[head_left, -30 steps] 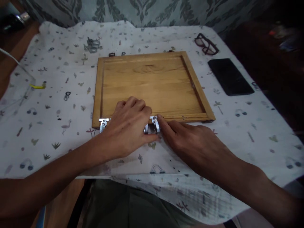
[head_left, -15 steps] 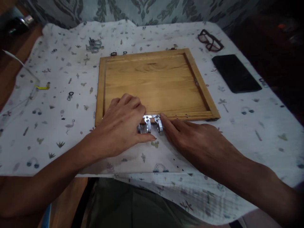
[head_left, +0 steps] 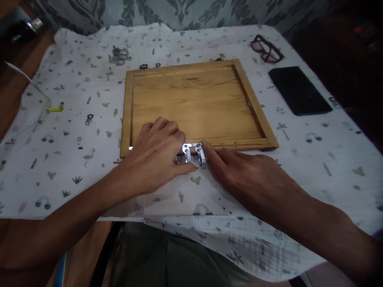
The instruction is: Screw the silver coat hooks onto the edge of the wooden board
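A shallow framed wooden panel (head_left: 191, 103) lies flat on the patterned cloth. Along its near edge sits a shiny metal bracket (head_left: 193, 148) with screw heads and ring-shaped parts hanging over the front. My left hand (head_left: 155, 157) is curled over the bracket and the frame edge, its thumb below the rings, hiding much of the metal. From the right, my right hand (head_left: 236, 171) has its index fingertip against the bracket's right end. Its other fingers are closed together, and what they grip underneath is hidden.
Grey metal pieces (head_left: 119, 55) are heaped behind the panel at the left. A dark phone (head_left: 299, 91) and glasses (head_left: 267, 50) lie to the right. A yellow piece (head_left: 54, 107) lies at the left by a white cable (head_left: 25, 77). The table cloth (head_left: 179, 205) hangs over the near edge.
Both hands keep their places on the bracket and the frame. The view has shifted slightly, and a bright bit of metal now shows left of my left hand.
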A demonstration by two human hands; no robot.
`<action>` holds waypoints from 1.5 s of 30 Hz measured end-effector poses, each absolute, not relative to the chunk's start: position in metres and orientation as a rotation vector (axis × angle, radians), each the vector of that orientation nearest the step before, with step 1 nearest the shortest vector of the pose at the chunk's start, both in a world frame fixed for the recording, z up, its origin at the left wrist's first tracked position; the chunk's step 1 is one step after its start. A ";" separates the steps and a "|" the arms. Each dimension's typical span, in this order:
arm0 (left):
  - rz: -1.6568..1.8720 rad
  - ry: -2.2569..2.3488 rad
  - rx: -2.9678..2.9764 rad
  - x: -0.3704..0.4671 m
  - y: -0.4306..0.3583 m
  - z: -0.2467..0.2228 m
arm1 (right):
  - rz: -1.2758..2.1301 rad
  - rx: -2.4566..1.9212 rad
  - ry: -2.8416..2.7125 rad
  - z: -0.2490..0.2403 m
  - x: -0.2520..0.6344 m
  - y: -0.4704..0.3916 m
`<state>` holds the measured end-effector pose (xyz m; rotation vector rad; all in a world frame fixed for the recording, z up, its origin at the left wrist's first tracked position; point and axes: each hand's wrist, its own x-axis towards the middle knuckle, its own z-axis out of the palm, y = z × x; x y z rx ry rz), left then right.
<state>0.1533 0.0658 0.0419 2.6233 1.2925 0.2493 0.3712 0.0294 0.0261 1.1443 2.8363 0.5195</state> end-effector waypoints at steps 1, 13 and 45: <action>0.251 1.296 2.624 0.153 0.066 0.042 | 0.519 1.143 2.838 0.026 0.371 0.030; 0.288 1.300 2.625 0.154 0.067 0.041 | 0.485 1.148 2.868 0.024 0.372 0.029; 0.312 1.288 2.603 0.175 0.068 0.039 | 0.352 1.188 2.847 0.028 0.370 0.034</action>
